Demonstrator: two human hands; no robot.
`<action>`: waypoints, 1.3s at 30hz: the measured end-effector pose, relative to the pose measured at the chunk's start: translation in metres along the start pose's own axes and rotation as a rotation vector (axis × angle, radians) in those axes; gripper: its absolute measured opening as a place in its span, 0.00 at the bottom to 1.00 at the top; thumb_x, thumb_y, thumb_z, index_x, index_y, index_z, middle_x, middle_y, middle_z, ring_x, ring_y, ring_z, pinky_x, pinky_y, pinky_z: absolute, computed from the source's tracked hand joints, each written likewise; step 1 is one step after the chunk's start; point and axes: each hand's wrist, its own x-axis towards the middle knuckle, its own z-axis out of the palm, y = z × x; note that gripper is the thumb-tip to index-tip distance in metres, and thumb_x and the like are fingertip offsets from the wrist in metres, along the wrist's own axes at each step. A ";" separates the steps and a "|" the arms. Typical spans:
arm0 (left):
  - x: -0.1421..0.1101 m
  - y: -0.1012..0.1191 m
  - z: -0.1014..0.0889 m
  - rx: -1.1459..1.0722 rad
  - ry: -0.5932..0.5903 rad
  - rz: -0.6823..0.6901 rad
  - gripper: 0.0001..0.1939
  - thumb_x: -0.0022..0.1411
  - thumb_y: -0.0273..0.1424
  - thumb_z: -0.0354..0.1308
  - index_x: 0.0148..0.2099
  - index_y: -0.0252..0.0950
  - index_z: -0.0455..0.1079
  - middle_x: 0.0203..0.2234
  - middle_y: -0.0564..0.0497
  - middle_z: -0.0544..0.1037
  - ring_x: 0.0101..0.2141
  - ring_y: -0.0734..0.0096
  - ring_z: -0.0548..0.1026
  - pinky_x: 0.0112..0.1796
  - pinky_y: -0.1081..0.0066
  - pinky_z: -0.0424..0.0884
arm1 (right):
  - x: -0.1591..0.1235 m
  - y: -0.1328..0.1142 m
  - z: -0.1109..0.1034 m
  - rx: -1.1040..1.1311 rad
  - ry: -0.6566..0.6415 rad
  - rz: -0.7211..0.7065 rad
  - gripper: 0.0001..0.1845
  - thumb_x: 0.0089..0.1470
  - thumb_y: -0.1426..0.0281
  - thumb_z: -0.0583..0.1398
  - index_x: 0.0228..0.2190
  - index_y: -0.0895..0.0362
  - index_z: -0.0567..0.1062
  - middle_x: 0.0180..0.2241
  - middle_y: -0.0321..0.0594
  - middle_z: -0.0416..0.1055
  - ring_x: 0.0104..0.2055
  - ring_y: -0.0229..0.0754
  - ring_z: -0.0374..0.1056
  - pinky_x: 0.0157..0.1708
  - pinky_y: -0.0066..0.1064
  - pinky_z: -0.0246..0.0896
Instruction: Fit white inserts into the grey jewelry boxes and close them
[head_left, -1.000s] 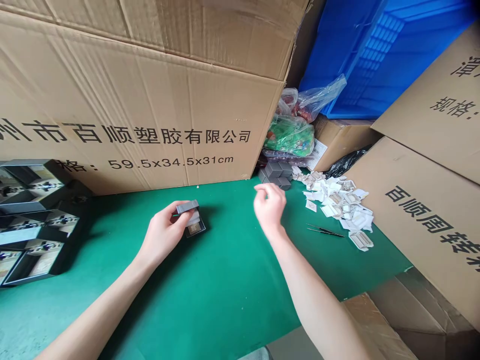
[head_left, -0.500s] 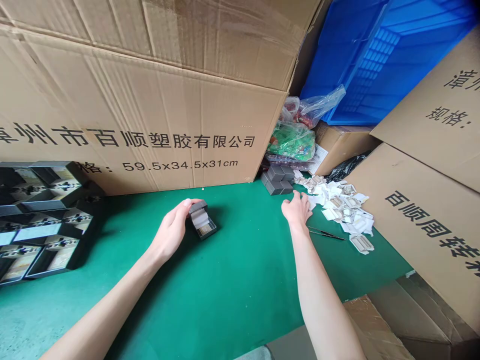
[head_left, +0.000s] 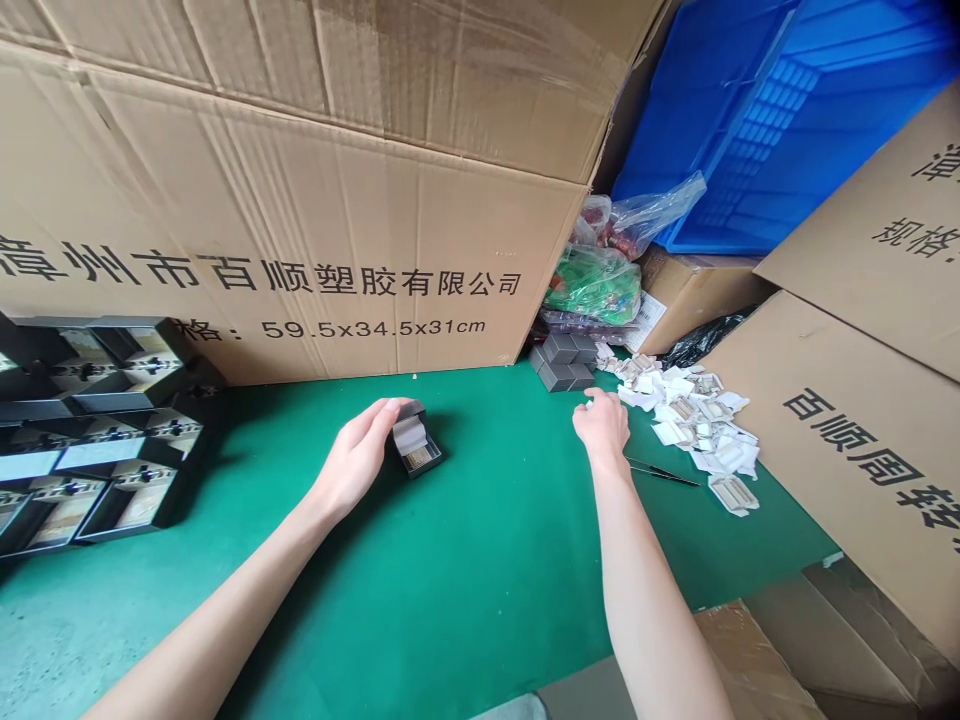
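Right now it reads as a fetch step: box staged open, other hand over at the scraps.

Left hand [head_left: 358, 452] has thumb and fingers closed on the raised lid of a small dark box [head_left: 417, 442]. Box sits left of the surface's [head_left: 465, 570] middle, toward the back edge, pale lining showing; contents too small to make out. Right hand [head_left: 602, 422] is at the near-left fringe of the white scraps [head_left: 709, 425], fingers curled; can't tell how far apart or whether they hold anything. Tweezers [head_left: 667, 473] lie just beside that wrist. Grey boxes [head_left: 562, 362] are stacked by the back edge toward its right end; open boxes [head_left: 112, 430] stacked far left.

My read: next move calls for a light pinch on one small piece or scrap, not a clump, with the left keeping lid up and box steady. Tweezers handy if fingers are too coarse.
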 end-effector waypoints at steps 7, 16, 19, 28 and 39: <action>-0.001 0.002 0.001 0.004 -0.003 -0.018 0.26 0.68 0.52 0.47 0.49 0.39 0.75 0.47 0.49 0.80 0.48 0.56 0.75 0.51 0.65 0.69 | -0.014 -0.021 0.001 0.053 -0.015 -0.155 0.18 0.56 0.69 0.57 0.48 0.53 0.76 0.47 0.45 0.75 0.48 0.51 0.70 0.45 0.39 0.64; -0.001 0.003 0.002 0.018 0.021 -0.006 0.31 0.67 0.55 0.45 0.51 0.36 0.75 0.45 0.47 0.81 0.45 0.56 0.77 0.46 0.66 0.72 | -0.078 -0.074 0.029 0.776 -0.263 -0.578 0.17 0.63 0.61 0.55 0.46 0.54 0.77 0.39 0.42 0.80 0.39 0.44 0.75 0.39 0.33 0.67; -0.001 0.003 0.001 0.047 0.041 -0.001 0.32 0.67 0.55 0.45 0.51 0.36 0.76 0.46 0.47 0.81 0.45 0.56 0.77 0.46 0.66 0.72 | -0.098 -0.085 0.034 1.029 -0.485 -0.504 0.17 0.60 0.58 0.59 0.43 0.56 0.78 0.38 0.43 0.80 0.36 0.44 0.75 0.30 0.30 0.68; -0.002 0.002 0.002 0.051 0.048 0.009 0.31 0.68 0.54 0.45 0.53 0.36 0.76 0.47 0.47 0.82 0.45 0.56 0.78 0.46 0.66 0.72 | -0.093 -0.091 0.035 1.139 -0.530 -0.377 0.21 0.56 0.53 0.61 0.38 0.58 0.79 0.33 0.43 0.78 0.26 0.38 0.69 0.20 0.28 0.64; 0.001 0.001 -0.001 0.132 0.142 0.037 0.29 0.69 0.51 0.45 0.53 0.37 0.76 0.48 0.47 0.82 0.47 0.56 0.77 0.49 0.65 0.70 | -0.090 -0.090 0.038 1.157 -0.552 -0.371 0.17 0.55 0.56 0.63 0.37 0.56 0.79 0.38 0.43 0.78 0.39 0.44 0.73 0.33 0.31 0.69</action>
